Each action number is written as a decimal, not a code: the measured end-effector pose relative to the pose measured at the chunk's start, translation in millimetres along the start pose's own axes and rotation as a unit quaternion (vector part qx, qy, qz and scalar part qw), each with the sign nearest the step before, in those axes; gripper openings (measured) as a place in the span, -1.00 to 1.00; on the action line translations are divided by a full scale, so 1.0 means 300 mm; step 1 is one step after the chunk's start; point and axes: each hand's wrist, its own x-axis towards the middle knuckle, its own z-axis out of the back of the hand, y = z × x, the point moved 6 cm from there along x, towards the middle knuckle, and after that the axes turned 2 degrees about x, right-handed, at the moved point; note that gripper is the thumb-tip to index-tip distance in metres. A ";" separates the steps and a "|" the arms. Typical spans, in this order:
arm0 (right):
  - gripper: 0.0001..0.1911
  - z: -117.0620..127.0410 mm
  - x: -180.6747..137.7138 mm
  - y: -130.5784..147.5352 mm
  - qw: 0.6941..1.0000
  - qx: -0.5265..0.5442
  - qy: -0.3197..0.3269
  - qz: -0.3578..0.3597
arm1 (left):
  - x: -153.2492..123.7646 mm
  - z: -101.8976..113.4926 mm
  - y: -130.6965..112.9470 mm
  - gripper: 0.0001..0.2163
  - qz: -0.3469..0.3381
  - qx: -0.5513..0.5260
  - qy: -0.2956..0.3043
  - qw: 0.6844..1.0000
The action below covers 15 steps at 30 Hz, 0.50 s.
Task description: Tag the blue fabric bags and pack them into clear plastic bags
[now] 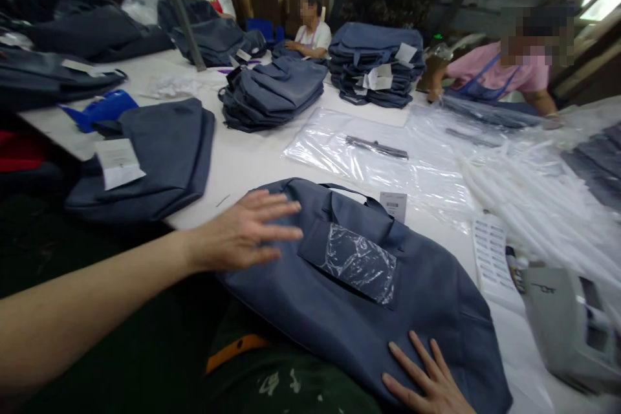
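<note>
A dark blue bag point(427, 284) lies flat on the white table in front of me, its front edge close to my body. On its upper face is a pocket with a piece covered in crinkled clear plastic point(361, 264). A strap handle and a white tag point(394, 206) show at its far edge. My left hand point(247, 229) is over the bag's left end, fingers stretched apart and holding nothing; whether it touches the cloth I cannot tell. My right hand point(427, 378) rests on the bag's near right part, fingers spread.
Another tagged blue bag point(165, 149) lies left, near a blue object point(104, 110). Bag stacks point(376, 65) stand farther back. Clear plastic bags point(373, 149) cover the right side, beside a label sheet point(492, 252) and grey device point(563, 317). Several people work around the table.
</note>
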 end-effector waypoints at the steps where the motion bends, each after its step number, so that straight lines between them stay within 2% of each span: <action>1: -0.45 0.026 0.001 0.021 1.000 -0.007 0.003 0.002 | 0.020 -0.077 -0.087 -0.57 -0.069 -0.043 0.086 0.993; 2: -0.45 0.045 0.003 0.041 1.000 -0.017 0.004 0.002 | 0.014 -0.166 -0.158 -0.54 -0.121 -0.087 0.152 0.977; 3: -0.44 0.055 0.004 0.060 1.000 -0.029 0.004 -0.002 | -0.006 -0.259 -0.202 -0.53 -0.141 -0.108 0.192 0.965; 4: -0.43 0.055 0.003 0.077 0.999 -0.041 0.004 -0.009 | -0.032 -0.348 -0.223 -0.53 -0.143 -0.113 0.204 0.962; 6: -0.37 0.029 -0.006 0.100 0.997 -0.066 -0.008 -0.032 | -0.085 -0.484 -0.221 -0.52 -0.151 -0.082 0.169 0.971; 7: -0.35 0.007 -0.013 0.108 0.996 -0.076 -0.019 -0.046 | -0.105 -0.523 -0.210 -0.51 -0.158 -0.055 0.139 0.976; 9: -0.33 -0.041 -0.031 0.123 0.992 -0.097 -0.045 -0.066 | -0.122 -0.544 -0.193 -0.50 -0.178 -0.009 0.079 0.981; 12: -0.36 -0.082 -0.040 0.138 0.985 -0.130 -0.088 -0.069 | -0.113 -0.515 -0.198 -0.52 -0.177 0.015 0.020 0.984; 15: -0.51 -0.059 -0.020 0.106 0.984 -0.095 -0.106 -0.104 | -0.135 -0.557 -0.201 -0.57 -0.153 0.008 0.017 0.988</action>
